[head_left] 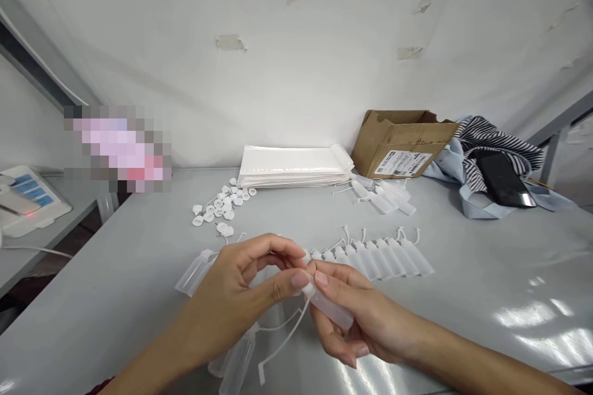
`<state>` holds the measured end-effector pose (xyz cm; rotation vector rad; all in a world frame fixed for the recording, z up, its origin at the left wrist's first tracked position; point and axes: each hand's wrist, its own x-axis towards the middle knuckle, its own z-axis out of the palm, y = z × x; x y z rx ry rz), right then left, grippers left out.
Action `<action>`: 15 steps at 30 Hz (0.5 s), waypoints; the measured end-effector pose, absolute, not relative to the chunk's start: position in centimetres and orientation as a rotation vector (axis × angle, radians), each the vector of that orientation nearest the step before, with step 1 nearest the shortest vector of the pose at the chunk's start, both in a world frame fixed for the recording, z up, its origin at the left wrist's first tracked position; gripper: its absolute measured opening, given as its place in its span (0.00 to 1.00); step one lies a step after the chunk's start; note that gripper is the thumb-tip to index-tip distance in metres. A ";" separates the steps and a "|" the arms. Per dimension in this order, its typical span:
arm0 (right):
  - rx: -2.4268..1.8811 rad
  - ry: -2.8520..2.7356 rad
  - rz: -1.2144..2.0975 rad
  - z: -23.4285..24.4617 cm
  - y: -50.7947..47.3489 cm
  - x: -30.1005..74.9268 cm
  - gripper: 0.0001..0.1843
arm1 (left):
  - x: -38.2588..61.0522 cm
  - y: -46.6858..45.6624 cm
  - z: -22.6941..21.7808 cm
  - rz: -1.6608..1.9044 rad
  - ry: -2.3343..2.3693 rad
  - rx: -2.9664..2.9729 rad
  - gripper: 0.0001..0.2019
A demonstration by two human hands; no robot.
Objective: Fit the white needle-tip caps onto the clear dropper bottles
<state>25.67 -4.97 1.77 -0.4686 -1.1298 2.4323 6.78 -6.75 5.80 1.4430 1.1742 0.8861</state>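
Note:
My right hand (pixel 356 315) grips a small clear plastic bottle (pixel 331 310) lying across its fingers, a thin strap with a cap dangling below it. My left hand (pixel 245 290) pinches at the bottle's neck with thumb and forefinger; a small white part may be between them, I cannot make it out. Behind my hands a row of several finished bottles (pixel 384 256) lies side by side on the grey table (pixel 115 296). Loose white caps (pixel 222 207) are scattered further back left. More clear bottles lie near my left wrist (pixel 234 361) and at the left (pixel 194 271).
A stack of white plastic bags (pixel 294 166) lies against the wall. A cardboard box (pixel 401 142) stands to its right, more bottles (pixel 386 197) before it. Striped cloth with a black phone (pixel 503 179) lies far right. A white device (pixel 28 197) sits on the left bench.

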 end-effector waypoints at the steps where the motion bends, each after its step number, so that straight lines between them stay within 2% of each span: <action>1: -0.463 -1.137 2.430 1.7 -4.9 25.7 0.16 | 6.8 -6.7 5.8 0.879 1.226 1.465 0.08; 9: -0.472 -1.179 2.406 1.6 -5.0 25.7 0.17 | 7.1 -6.7 5.8 0.666 1.252 1.557 0.09; 15: -0.643 -1.217 2.399 1.9 -5.1 25.7 0.19 | 6.3 -6.4 5.7 0.634 1.115 1.638 0.03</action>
